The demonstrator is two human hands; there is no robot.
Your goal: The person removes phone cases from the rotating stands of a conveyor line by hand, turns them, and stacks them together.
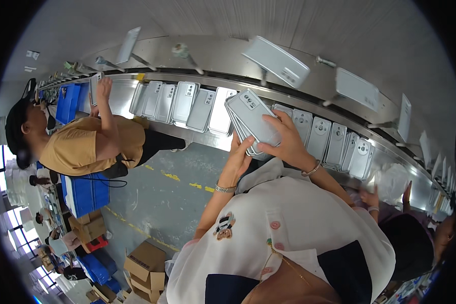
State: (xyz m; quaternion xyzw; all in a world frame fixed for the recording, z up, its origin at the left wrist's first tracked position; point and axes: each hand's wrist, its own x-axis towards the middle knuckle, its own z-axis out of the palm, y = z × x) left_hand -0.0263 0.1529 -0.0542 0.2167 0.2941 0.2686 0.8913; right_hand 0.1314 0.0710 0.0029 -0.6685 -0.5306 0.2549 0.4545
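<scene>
A small stack of silver-grey phone cases is held up in front of me, fanned slightly apart. My left hand grips its lower left end, with the thumb at the edge. Across the top case, my right hand closes on its right side, thumb at the lower end and fingers over the edge. The top case lies skewed over those beneath and has camera cutouts at its upper end. Behind my hands, more cases stand leaning in rows on a metal ledge, a left row and a right row.
Beyond the ledge, silver cases ride on upright holders, one large case nearest. At left, a person in a tan shirt holds a case at the same ledge. To the right, another person's hand is near clear plastic. Blue crates and cardboard boxes stand behind.
</scene>
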